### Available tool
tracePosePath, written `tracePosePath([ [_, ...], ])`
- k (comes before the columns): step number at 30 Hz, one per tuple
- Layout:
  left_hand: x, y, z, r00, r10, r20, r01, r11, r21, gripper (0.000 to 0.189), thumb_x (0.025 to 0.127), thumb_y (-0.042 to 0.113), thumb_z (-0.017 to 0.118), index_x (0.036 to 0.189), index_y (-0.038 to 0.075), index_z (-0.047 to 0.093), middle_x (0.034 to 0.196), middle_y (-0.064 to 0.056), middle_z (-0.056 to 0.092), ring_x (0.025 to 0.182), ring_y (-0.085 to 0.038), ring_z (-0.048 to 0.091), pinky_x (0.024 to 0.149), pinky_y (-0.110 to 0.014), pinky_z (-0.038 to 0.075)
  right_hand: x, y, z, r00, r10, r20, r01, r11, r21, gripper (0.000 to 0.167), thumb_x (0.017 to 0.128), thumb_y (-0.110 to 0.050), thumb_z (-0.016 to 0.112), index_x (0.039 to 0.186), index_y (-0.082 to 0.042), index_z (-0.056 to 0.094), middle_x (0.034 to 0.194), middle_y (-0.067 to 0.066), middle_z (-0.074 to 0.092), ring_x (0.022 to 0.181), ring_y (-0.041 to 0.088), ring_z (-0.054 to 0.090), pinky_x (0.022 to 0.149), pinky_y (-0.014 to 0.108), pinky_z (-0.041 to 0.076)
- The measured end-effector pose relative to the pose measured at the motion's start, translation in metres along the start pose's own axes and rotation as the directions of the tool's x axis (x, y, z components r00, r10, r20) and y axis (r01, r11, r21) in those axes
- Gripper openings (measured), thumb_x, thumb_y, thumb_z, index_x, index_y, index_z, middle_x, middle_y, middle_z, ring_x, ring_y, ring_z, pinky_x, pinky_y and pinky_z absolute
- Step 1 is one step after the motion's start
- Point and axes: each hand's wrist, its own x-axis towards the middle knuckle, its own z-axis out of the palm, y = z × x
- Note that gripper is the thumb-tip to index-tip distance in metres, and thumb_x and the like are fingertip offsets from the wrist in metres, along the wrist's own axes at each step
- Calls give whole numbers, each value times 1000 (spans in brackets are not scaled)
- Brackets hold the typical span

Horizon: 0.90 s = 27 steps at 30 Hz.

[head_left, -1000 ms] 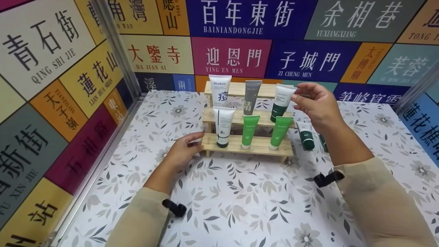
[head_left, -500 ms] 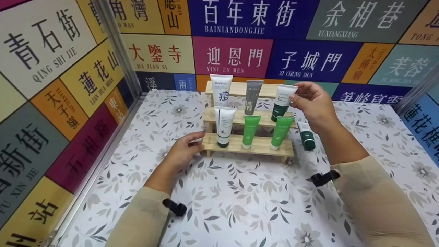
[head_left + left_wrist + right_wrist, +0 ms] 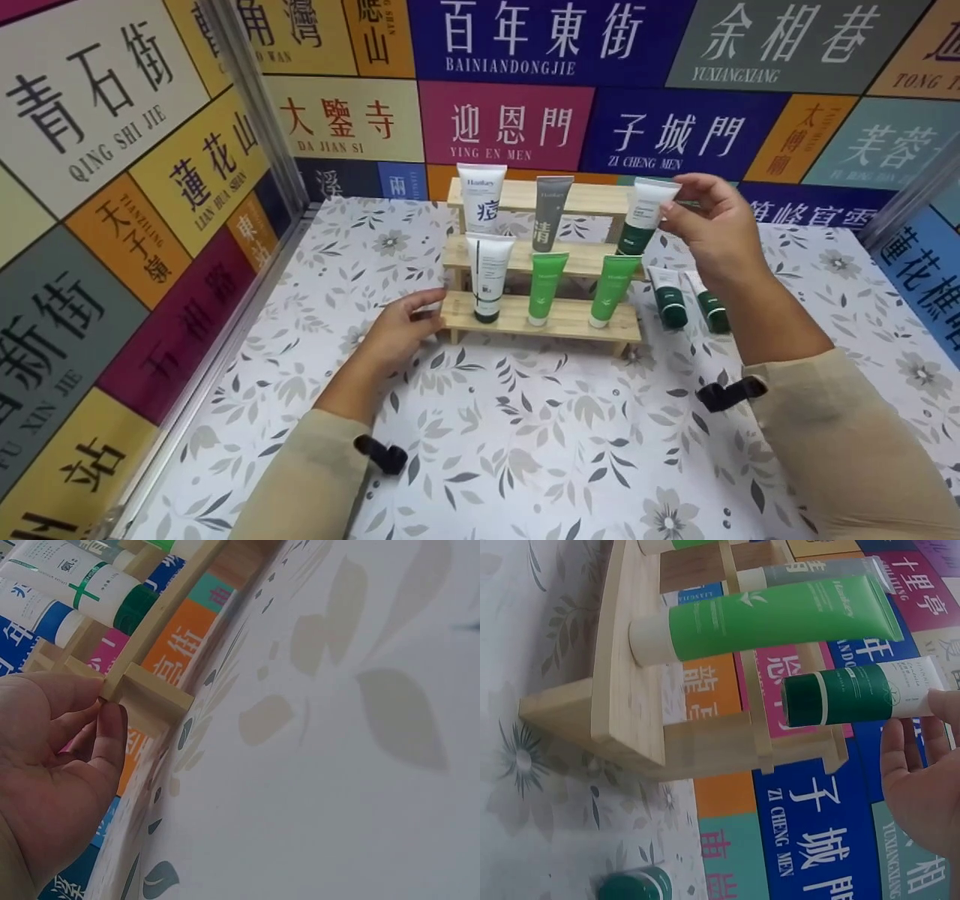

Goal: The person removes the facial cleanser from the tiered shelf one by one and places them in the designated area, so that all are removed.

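Near the stand's right end, my right hand (image 3: 716,232) holds a white and dark green squeeze tube (image 3: 645,210) by its flat white end, thumb on one side. Its green cap (image 3: 802,700) points down, a small gap from the shelf in the right wrist view. My left hand (image 3: 397,330) pinches the left end of the lowest shelf of a three-step wooden stand (image 3: 577,315) between thumb and fingers. On that shelf stand a white tube (image 3: 490,277) and two green tubes (image 3: 547,289). The middle shelf bears a grey tube (image 3: 553,214) and a white-and-blue tube (image 3: 480,199).
Two white and green tubes (image 3: 667,296) lie on the floral tablecloth (image 3: 540,435) right of the stand, one partly beside my right forearm. Panels with printed street names (image 3: 502,124) close off the back and left side.
My right hand has moved right and slightly up, carrying the white and green tube off the middle shelf. A second lying tube shows again beside my forearm. The left hand has stayed put.
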Motion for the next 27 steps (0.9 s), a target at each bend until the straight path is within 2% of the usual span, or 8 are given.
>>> tracePosePath([
  [8, -1, 2, 1, 1000, -4, 4, 4, 1000, -3, 52, 100, 5, 69, 150, 16, 61, 147, -12, 67, 128, -28, 68, 99, -42, 60, -6, -1, -31, 999, 18, -50, -19, 1000, -15, 41, 96, -4, 78, 133, -9, 64, 121, 4, 69, 111, 20, 65, 84, 23, 63],
  [15, -1, 2, 1, 1000, 6, 3, -6, 1000, 18, 52, 101, 7, 69, 151, 18, 62, 146, -12, 68, 122, -25, 70, 96, -41, 60, -12, -2, -63, 992, 66, -105, -62, 997, 45, 45, 93, -3, 81, 134, -10, 64, 119, 3, 71, 108, 18, 67, 83, 22, 63],
  [22, -2, 3, 1, 1000, -8, 0, 8, 1000, -3, 52, 100, 6, 69, 151, 17, 62, 147, -13, 66, 128, -26, 67, 97, -39, 60, -16, 6, -95, 989, 69, -129, -57, 994, 96, 46, 92, 5, 78, 134, -7, 63, 115, 3, 71, 101, 16, 70, 82, 24, 65],
  [27, -2, 3, 3, 999, -32, -13, 31, 999, -35, 50, 101, 7, 69, 149, 17, 63, 149, -12, 64, 133, -27, 64, 101, -37, 57, -17, 11, -121, 977, 120, -177, -111, 992, 56, 49, 93, 2, 78, 138, -12, 62, 115, 1, 64, 102, 15, 65, 82, 23, 64],
])
